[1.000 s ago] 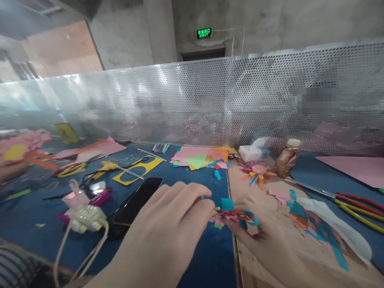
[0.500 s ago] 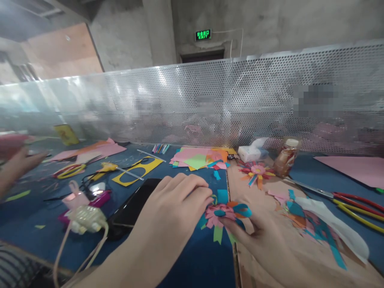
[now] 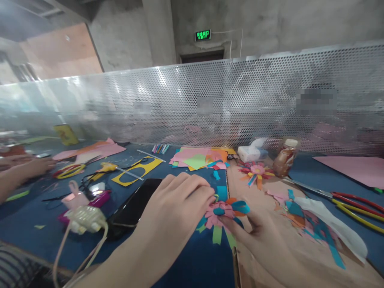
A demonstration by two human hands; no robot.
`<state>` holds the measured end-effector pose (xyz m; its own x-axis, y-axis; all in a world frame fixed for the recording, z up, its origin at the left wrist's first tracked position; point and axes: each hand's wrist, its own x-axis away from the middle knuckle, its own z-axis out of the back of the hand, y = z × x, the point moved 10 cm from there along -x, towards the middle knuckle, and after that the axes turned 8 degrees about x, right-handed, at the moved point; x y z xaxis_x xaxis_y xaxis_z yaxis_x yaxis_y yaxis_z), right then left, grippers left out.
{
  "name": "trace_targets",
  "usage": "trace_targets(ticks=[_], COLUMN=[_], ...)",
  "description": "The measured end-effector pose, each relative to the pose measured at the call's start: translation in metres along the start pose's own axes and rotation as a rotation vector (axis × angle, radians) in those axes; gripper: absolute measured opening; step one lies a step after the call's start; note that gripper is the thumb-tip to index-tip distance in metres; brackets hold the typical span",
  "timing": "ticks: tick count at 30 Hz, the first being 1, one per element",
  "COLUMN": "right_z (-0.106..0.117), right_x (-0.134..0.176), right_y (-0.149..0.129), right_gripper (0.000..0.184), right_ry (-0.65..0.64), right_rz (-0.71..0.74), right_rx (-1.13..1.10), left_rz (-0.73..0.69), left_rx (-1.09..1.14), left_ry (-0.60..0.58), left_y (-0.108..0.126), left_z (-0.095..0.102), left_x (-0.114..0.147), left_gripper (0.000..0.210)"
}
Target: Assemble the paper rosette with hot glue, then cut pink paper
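Observation:
A paper flower (image 3: 219, 216) with a pink fringed middle, a blue centre and blue, orange and green strips is held low over the table. My left hand (image 3: 183, 208) closes on its left side, fingertips pinching at the strips there; the fingertips are partly hidden. My right hand (image 3: 255, 232) grips the flower from the right, thumb on the pink part, the other fingers behind it. Just beyond the flower lies a blue paper piece (image 3: 222, 193). A black phone (image 3: 136, 204) rests to the left of my left hand.
Red-and-yellow-handled scissors (image 3: 345, 200), paper scraps (image 3: 315, 220), another paper flower (image 3: 257, 171) and a bottle (image 3: 285, 158) lie right. Left are a glue gun (image 3: 103, 171), a power plug (image 3: 85, 219) and another person's hand (image 3: 33, 168). A perforated metal screen (image 3: 180, 104) stands behind.
The flower has shifted and tilted slightly between my hands, both still holding it. At far left, the other person's hand has moved right and lower over the table.

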<state>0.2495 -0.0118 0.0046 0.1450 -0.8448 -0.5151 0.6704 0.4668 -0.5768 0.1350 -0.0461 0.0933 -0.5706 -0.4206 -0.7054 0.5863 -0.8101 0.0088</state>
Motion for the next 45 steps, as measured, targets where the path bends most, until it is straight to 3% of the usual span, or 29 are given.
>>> trace_targets(ticks=[12, 23, 35, 41, 45], right_z=[-0.007, -0.008, -0.009, -0.012, -0.027], right_x=[0.003, 0.001, 0.0, 0.0, 0.001], right_y=[0.006, 0.008, 0.01, 0.025, 0.045], right_gripper=[0.011, 0.016, 0.016, 0.022, 0.027], right_ry=[-0.072, -0.076, -0.096, -0.089, -0.146], right_rz=[-0.072, -0.088, -0.145, -0.307, -0.43], right_rx=[-0.063, -0.028, -0.109, -0.253, -0.391], left_rz=[0.134, 0.127, 0.159, 0.212, 0.253], left_rx=[0.11, 0.124, 0.159, 0.204, 0.427], left_ry=[0.015, 0.111, 0.089, 0.133, 0.038], left_y=[-0.016, -0.017, -0.022, -0.037, -0.058], left_z=[-0.004, 0.002, -0.005, -0.007, -0.029], left_x=[-0.002, -0.001, 0.0, -0.004, -0.009], left_gripper=[0.013, 0.011, 0.008, 0.015, 0.012])
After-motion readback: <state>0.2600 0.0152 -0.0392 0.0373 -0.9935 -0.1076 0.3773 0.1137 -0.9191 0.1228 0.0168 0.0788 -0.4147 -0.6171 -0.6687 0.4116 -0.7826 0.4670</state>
